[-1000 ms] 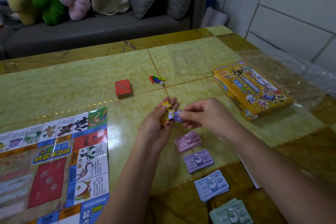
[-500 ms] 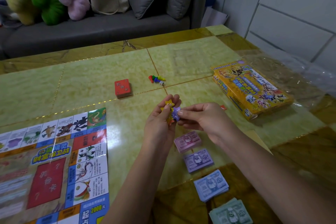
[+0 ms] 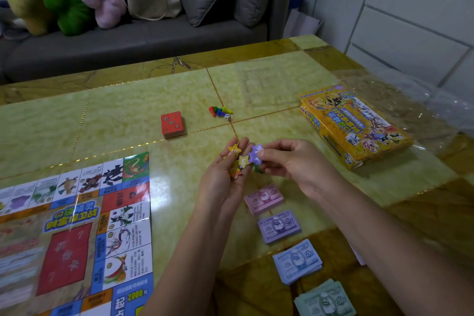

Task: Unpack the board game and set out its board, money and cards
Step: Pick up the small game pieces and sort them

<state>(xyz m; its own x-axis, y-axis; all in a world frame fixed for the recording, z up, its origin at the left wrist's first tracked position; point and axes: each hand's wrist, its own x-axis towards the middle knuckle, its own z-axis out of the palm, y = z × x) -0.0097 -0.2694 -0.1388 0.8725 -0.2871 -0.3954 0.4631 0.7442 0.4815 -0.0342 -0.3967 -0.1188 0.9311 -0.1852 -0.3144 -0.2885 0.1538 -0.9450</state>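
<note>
On a yellow-green table (image 3: pixel 128 115), mid-setup: thumb & forefinger of the right hand (image 3: pixel 295 164) pinch a purple star token (image 3: pixel 255 154) at the fingertips of the left hand (image 3: pixel 225 182), whose loosely curled fingers hold a small fan of yellow star tokens (image 3: pixel 234 150). The purple star sits betw. the two hands, touching the yellow ones, w/ the right hand plainly the one in charge of it; a star has no long axis to mind, so the next move likely turns on drawing it rightward, clear of the fan. Just below the hands runs a column of money stacks, pink (image 3: pixel 264 199), violet (image 3: pixel 279 226), blue (image 3: pixel 297 260), green (image 3: pixel 325 300), nearer the right arm. The board (image 3: pixel 77 226) lies open to the left; red card deck (image 3: pixel 172 123), pawns (image 3: pixel 220 111) & die (image 3: pixel 227 117) beyond; game box (image 3: pixel 351 123) far right. Unclear: how many stars the left hand holds, and a green scrap under the right fingers. Board & green stack are cut off at frame edge.
</note>
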